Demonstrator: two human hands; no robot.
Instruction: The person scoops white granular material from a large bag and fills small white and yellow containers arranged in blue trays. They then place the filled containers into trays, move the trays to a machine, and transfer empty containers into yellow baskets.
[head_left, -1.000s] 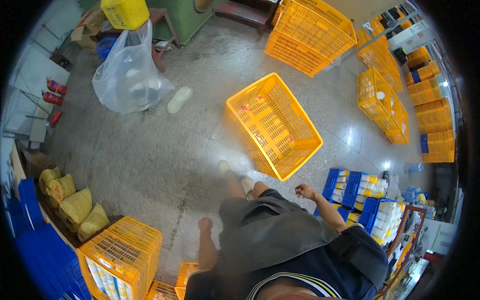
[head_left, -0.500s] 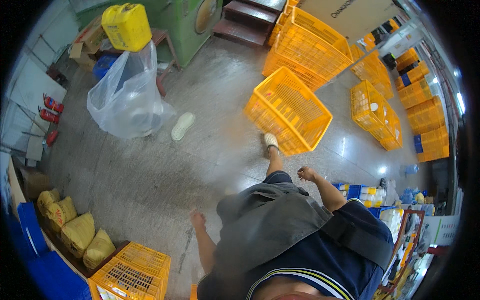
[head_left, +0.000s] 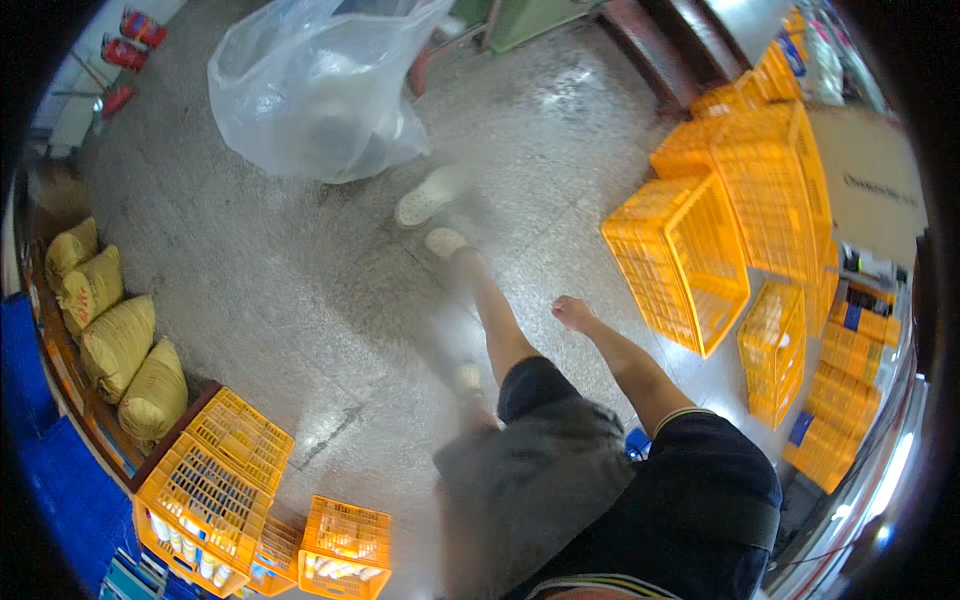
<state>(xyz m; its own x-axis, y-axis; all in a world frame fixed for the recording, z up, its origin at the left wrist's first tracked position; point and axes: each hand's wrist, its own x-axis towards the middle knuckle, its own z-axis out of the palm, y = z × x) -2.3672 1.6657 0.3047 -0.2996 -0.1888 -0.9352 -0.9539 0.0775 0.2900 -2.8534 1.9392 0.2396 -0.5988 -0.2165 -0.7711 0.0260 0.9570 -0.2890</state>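
Note:
My right hand (head_left: 572, 313) hangs in front of my dark shorts, its fingers curled in with nothing visible in them. It is over the grey floor, touching nothing. My left hand is not in view. Ahead, a loose pale shoe (head_left: 424, 197) lies on the floor beside the pale shoe (head_left: 446, 242) on my forward foot. A large clear plastic bag (head_left: 315, 95) with pale, indistinct contents stands beyond it. To the right of my hand, an orange crate (head_left: 680, 255) sits on the floor, apart from it.
Stacked orange crates (head_left: 770, 190) and dark red steps (head_left: 655, 50) stand at far right. Filled yellow sacks (head_left: 118, 340) line the left side, with orange crates (head_left: 215, 450) nearer me. Fire extinguishers (head_left: 124, 53) are at the upper left. Grey floor (head_left: 260, 270) stretches between.
The view has turned left and moved forward. The loose shoe and plastic bag are nearer, and the orange crate now sits farther right. My left hand has gone out of view.

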